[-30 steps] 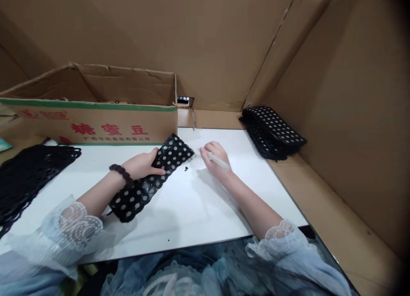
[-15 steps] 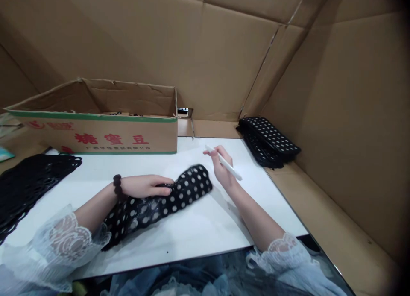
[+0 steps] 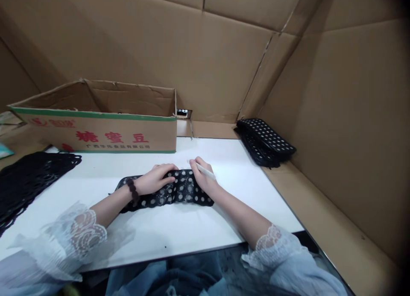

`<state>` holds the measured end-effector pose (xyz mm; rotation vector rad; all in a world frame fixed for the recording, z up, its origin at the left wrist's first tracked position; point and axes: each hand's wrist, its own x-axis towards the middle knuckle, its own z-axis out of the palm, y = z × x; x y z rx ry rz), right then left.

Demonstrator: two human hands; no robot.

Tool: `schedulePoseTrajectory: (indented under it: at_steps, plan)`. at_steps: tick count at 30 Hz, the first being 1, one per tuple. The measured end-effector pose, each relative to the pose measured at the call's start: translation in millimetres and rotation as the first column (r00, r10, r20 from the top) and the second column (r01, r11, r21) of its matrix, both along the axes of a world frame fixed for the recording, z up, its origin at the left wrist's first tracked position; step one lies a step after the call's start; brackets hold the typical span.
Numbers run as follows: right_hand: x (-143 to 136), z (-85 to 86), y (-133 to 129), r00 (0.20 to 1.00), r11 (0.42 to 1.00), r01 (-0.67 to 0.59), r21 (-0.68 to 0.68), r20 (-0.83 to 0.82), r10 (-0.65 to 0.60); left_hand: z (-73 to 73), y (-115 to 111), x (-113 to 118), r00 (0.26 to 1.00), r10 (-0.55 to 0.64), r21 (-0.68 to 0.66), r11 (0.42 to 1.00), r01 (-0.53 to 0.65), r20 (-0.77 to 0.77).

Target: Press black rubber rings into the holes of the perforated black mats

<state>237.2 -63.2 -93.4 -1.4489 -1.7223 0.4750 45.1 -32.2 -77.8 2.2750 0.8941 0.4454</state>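
Observation:
A black strip with white polka dots [image 3: 184, 193], shiny in places, lies across the white tabletop in front of me. My left hand [image 3: 156, 178] grips its upper edge near the middle, thumb on the near face and fingers partly hidden behind. In my right hand [image 3: 205, 178] is a slim white pen-like stick [image 3: 206, 171], its thin end pointing up and left. The right hand rests over the strip's right part and covers some of it. Whether the tip touches the strip I cannot tell.
A cardboard box [image 3: 128, 133] with red lettering stands at the back left. Black openwork pieces [image 3: 28, 180] lie on the left. A folded stack of polka-dot pieces [image 3: 265, 138] sits at the back right. Cardboard walls [image 3: 144, 48] enclose the white table [image 3: 256, 189].
The strip now lies more level, stretched to both sides of my left hand. My right hand has come down and left onto it with the pen-like stick.

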Motion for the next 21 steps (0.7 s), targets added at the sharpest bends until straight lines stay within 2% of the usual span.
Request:
schedulePoseTrajectory:
  at_steps: [4, 6, 10, 14, 18, 21]
  plan:
    - [-1, -6.0, 3, 0.997, 0.999, 0.015, 0.051, 0.080, -0.019, -4.2, 1, 21, 0.968, 0.239, -0.214, 0.952, -0.217, 0.079]
    - [-1, -8.5, 5, 0.993, 0.997, 0.018, 0.075, 0.113, -0.026, -7.6, 4, 37, 0.940, 0.323, -0.239, 0.926, -0.291, 0.107]
    - [1, -10.7, 9, 0.995, 0.996, 0.009, 0.083, 0.098, -0.017, -15.1, 8, 63, 0.896, 0.389, -0.209, 0.914, -0.347, 0.214]
    - [2, -9.0, 8, 0.999, 0.992, -0.038, 0.117, -0.006, 0.039, -18.4, 9, 66, 0.897, 0.317, -0.167, 0.946, -0.277, 0.309]
    - [-2, -4.0, 2, 0.985, 0.981, -0.064, 0.181, -0.143, 0.091, -13.6, 14, 52, 0.932, 0.173, -0.185, 0.976, -0.117, 0.318]
    - [-3, 0.2, -1, 0.963, 0.983, -0.082, 0.164, -0.242, 0.121, -10.5, 18, 40, 0.945, 0.125, -0.211, 0.976, -0.061, 0.302]
